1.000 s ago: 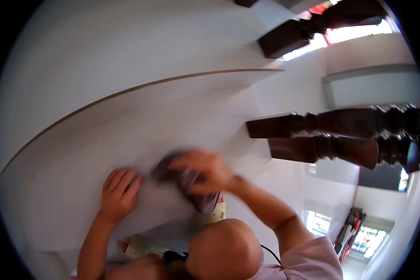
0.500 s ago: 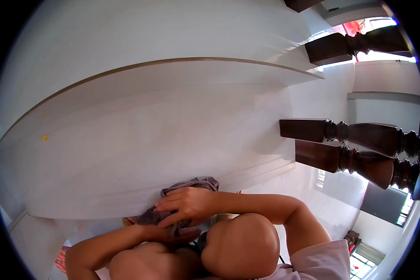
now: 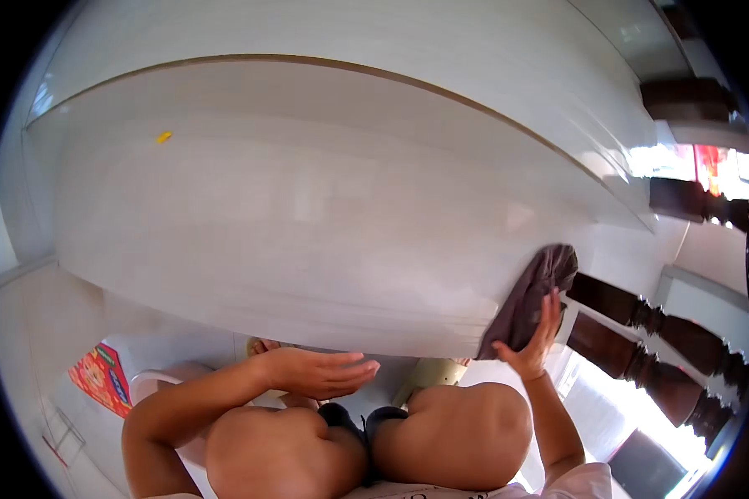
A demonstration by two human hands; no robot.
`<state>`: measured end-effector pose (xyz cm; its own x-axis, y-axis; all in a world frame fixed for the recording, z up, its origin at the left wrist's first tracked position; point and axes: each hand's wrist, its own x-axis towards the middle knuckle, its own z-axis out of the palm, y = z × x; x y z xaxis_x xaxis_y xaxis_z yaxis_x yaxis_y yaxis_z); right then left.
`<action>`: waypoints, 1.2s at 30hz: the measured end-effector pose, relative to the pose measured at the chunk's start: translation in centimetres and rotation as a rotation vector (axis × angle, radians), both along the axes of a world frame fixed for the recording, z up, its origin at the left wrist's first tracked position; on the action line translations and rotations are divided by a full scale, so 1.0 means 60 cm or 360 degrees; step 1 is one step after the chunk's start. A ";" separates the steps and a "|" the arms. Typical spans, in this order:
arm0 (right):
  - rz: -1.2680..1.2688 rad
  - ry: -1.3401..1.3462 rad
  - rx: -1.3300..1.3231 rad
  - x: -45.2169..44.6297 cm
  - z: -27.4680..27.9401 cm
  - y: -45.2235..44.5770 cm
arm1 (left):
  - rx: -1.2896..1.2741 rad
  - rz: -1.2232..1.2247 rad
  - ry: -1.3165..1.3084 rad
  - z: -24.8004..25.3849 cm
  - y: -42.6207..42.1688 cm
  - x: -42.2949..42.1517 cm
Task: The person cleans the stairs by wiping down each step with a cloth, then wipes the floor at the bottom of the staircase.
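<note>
Well, cloth [image 3: 520,308] against right hand [image 3: 531,349]

Soft Folds, Hard Shine

We see a dark cloth [image 3: 528,303], matt and wrinkled, looking like thin woven fabric. The pale step [image 3: 308,208] looks smooth and glossy, like tile or polished stone; we cannot tell which. Our dark posts [image 3: 603,345] look like varnished wood, with bright highlights. The basin [image 3: 154,380] looks like smooth plastic, and our sleeve [image 3: 587,481] is soft, matt cloth.
</note>
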<state>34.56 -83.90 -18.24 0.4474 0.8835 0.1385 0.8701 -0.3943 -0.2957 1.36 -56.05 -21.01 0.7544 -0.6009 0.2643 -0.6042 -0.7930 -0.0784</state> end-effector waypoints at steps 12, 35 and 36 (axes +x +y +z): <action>0.1816 0.0593 0.0271 -0.475 -0.055 0.577 | -0.0829 0.2132 -0.0496 0.069 0.145 -0.227; 0.1024 0.0160 -0.0302 0.094 -0.007 0.384 | -0.0245 0.2155 -0.0527 0.006 0.396 -0.245; 0.1075 0.0145 -0.0310 0.067 -0.008 0.417 | -0.0240 0.2350 -0.0615 0.002 0.366 -0.307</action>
<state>38.55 -58.89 -18.72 -0.2050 0.9768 -0.0621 0.9181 0.1699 -0.3581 -17.03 -34.06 -20.88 0.5082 0.6487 0.5665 0.7427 -0.6632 0.0931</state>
